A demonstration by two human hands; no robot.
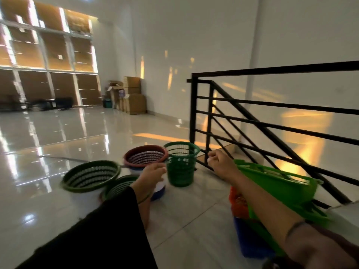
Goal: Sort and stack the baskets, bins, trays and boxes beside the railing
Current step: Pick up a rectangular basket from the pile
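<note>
A tall dark green mesh basket point(181, 166) stands upright on the tiled floor beside the black railing point(272, 121). My left hand point(152, 175) reaches to its left side, fingertips at or very near its wall, gripping nothing. My right hand point(220, 164) hovers to the basket's right, fingers loosely curled and empty. A brown round basket point(145, 155) sits on a blue and white bin point(160, 189). A wide dark green round basket point(90, 175) and a second one point(118, 186) lie to the left. Under my right forearm, a bright green tray point(277, 183) rests on an orange basket point(238, 202) and a blue bin point(250, 239).
The railing guards a stairwell that drops away to the right. Glossy floor tiles stretch ahead and left. Cardboard boxes point(134, 96) are stacked against the far wall, with dark items on the floor by the windows.
</note>
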